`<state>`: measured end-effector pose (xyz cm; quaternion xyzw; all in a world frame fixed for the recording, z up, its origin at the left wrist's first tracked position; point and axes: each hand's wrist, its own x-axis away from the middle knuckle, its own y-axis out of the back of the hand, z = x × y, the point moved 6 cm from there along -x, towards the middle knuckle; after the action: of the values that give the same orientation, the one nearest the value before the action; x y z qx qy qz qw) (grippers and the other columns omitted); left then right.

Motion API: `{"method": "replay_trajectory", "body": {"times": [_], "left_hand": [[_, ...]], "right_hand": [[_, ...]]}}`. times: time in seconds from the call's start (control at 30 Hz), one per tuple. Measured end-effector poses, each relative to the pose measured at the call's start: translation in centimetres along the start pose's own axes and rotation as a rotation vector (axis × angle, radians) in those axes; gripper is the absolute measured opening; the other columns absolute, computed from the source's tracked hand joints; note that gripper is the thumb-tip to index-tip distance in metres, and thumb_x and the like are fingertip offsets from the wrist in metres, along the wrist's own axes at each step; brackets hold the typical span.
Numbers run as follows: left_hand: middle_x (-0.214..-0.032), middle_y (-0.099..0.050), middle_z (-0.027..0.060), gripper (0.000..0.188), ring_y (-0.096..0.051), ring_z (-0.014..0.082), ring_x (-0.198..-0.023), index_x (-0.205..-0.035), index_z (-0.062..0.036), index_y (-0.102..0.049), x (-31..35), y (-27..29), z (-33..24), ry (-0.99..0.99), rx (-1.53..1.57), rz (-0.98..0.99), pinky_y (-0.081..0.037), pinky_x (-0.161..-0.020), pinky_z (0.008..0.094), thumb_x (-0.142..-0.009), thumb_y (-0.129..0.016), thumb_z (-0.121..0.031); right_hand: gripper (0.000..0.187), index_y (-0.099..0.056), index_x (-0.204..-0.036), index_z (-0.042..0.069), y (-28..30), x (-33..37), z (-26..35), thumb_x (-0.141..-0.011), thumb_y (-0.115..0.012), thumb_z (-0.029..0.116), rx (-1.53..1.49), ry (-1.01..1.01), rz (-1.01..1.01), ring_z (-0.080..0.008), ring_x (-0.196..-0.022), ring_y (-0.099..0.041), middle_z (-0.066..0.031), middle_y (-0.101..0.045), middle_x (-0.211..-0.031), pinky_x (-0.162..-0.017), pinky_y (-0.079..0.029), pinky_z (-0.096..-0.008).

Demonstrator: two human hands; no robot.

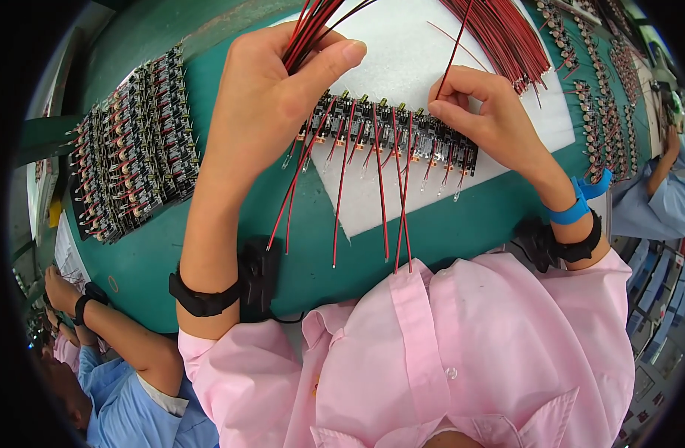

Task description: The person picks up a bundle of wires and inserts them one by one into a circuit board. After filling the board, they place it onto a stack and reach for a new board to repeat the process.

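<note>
- The left hand (279, 93) is closed around a bundle of red and black wires (310, 33).
- The right hand (488, 108) pinches a single wire (454, 54) between thumb and fingers, at the row of circuit boards (387, 131).
- That row lies on a white sheet (357, 205), between the hands, wires trailing toward the person.
- Beyond the right hand lies a wire pile (499, 37).
- The green bench (312, 261) carries stacked boards (137, 149) at left.

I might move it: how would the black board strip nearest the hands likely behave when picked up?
The strip is probably stiff: its boards form an even row. Long wires would likely swing and snag, their lower ends lying loose. Clear bulbs on thin leads may bend.
</note>
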<state>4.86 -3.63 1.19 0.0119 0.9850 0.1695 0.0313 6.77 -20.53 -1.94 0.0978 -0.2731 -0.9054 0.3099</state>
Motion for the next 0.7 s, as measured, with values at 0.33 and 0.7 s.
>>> {"method": "replay_trajectory", "body": {"times": [0.33, 0.7], "left_hand": [[-0.051, -0.039, -0.0057, 0.022, -0.032, 0.0015, -0.047, -0.071, 0.0026, -0.056, 0.25, 0.2, -0.09, -0.009, -0.007, -0.031, -0.022, -0.04, 0.0197, -0.072, -0.06, -0.019], [-0.052, -0.041, -0.0053, 0.022, -0.032, 0.0017, -0.047, -0.072, 0.0027, -0.056, 0.25, 0.31, 0.01, 0.009, -0.016, -0.037, -0.023, -0.041, 0.0193, -0.072, -0.06, -0.019]], "right_hand": [[0.009, -0.049, -0.067, -0.001, -0.09, 0.1, 0.2, -0.071, -0.054, 0.005, 0.061, 0.046, -0.031, -0.0069, -0.054, -0.037, -0.0007, -0.044, -0.061, -0.049, -0.03, -0.0206], [0.007, -0.049, -0.068, -0.001, -0.13, 0.25, 0.42, -0.071, -0.053, 0.004, 0.077, 0.114, -0.075, -0.0073, -0.054, -0.037, -0.0014, -0.044, -0.061, -0.048, -0.031, -0.0205]]}}
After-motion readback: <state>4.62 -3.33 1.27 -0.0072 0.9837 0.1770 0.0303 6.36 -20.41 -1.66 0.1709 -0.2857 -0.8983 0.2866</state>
